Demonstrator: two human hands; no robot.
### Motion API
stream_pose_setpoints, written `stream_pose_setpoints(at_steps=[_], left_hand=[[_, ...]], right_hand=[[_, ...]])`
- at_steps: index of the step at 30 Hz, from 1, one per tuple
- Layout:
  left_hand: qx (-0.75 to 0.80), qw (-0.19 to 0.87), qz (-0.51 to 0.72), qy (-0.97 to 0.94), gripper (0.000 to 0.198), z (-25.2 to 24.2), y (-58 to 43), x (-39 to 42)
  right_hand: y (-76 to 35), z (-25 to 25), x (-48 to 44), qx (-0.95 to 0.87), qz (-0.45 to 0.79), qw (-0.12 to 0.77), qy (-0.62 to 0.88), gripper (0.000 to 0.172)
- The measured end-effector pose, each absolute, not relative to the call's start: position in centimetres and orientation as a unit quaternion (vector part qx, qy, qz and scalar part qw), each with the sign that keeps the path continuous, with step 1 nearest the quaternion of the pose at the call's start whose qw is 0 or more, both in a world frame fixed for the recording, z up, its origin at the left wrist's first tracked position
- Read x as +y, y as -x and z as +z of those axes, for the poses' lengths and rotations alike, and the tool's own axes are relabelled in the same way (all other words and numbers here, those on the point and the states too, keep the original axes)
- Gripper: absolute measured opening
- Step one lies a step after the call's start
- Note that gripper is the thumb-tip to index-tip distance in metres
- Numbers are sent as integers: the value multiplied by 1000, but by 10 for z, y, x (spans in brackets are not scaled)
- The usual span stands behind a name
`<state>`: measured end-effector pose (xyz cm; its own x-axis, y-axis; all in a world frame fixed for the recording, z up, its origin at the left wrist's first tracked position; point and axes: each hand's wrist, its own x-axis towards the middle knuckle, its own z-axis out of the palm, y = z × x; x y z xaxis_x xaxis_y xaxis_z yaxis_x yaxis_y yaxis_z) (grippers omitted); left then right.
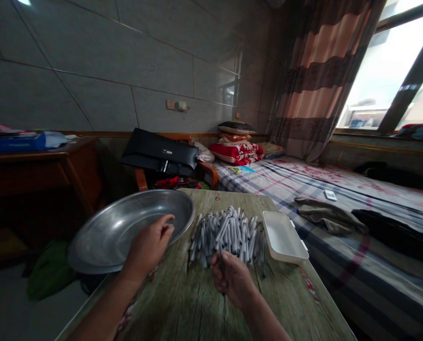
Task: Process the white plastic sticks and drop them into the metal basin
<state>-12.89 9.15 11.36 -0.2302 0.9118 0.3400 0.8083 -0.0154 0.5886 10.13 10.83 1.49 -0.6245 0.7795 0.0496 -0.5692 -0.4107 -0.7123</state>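
1. Right hand (233, 279): lower centre of the frame, thumb and fingers pinching one slim dark pen (221, 267), roughly upright, at the near edge of the pile. Its lower end pokes out under my fingers (blurry, so no detail on the tip).
2. Left hand (149, 246): left of centre, in front of the right part of the basin as seen from here. Thumb and index curl toward each other, other fingers folded in. Can't tell whether anything small sits between the tips, or whether I touch the metal.
3. Pen pile (233, 229): centre of the frame, on the wood-grain table (183, 308). Pale barrels, dark ends, heaped loosely, many leaning across each other; a few darker ones at the left and right fringes.
4. White tray (284, 232): right of the pile, just beside it, shallow, rounded corners, near the table's right edge.
5. Metal basin (101, 237): left of centre, wide and shiny, reaching out past the table's left edge. Can't see what carries it.
6. Behind: black panel (158, 151) propped on a wooden chair, upper centre-left; bed (282, 182) with plaid sheet on the right; folded red bedding (236, 152) at its far end; striped curtain (304, 76) by the window (367, 80), upper right.
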Motion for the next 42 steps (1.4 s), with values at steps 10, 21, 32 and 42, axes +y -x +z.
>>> stream_pose_setpoints(at_steps=[10, 21, 32, 42], left_hand=[[710, 30, 266, -651, 31, 102, 155, 111], [497, 381, 560, -542, 19, 68, 21, 76], [367, 475, 752, -273, 29, 44, 30, 97], [421, 503, 682, -324, 31, 30, 32, 91]], right_hand=[[-101, 17, 107, -368, 819, 417, 142, 29], [-101, 6, 109, -399, 778, 432, 221, 40], [-107, 3, 121, -418, 705, 463, 336, 50], [-109, 2, 123, -417, 705, 472, 326, 51]])
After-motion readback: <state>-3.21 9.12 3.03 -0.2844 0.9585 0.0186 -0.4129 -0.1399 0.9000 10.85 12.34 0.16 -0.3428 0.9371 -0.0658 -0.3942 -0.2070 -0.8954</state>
